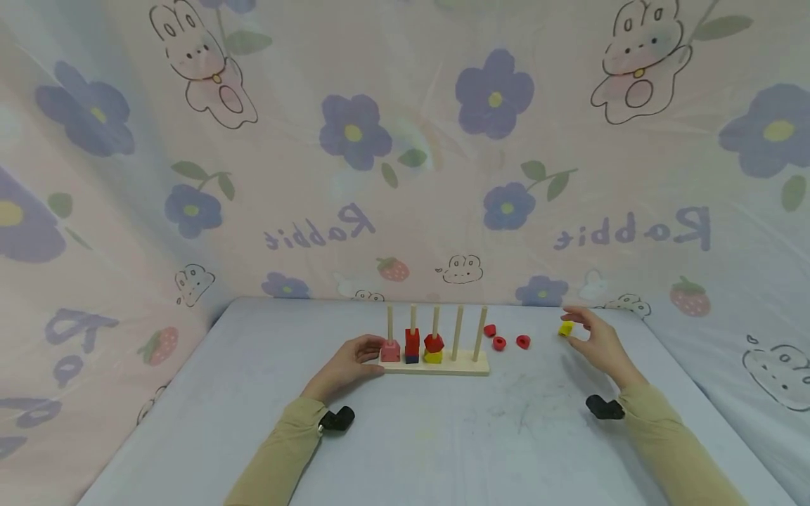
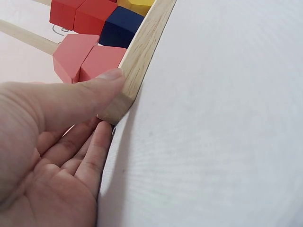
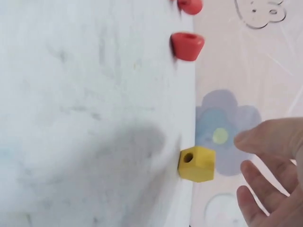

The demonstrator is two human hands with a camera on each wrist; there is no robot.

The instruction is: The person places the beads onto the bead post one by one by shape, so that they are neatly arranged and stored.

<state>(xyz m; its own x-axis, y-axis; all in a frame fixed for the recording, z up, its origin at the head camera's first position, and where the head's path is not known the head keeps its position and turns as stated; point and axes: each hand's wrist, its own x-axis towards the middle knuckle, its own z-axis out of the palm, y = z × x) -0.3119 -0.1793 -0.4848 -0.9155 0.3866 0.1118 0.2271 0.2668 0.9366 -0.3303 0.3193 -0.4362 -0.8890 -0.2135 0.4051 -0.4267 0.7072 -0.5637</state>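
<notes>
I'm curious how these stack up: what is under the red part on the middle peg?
A yellow block sits under the red part, on the wooden base. The middle peg is hidden along its lower length.

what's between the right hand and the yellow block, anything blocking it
Nothing visible: the right wrist view shows a clear gap between the fingers of the right hand and the yellow block. The nearest red piece lies off to the side.

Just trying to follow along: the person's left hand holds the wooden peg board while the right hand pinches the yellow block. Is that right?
Not quite: the right hand isn't pinching the yellow block; the right wrist view shows a gap between them. The left hand does hold the wooden peg board.
</notes>
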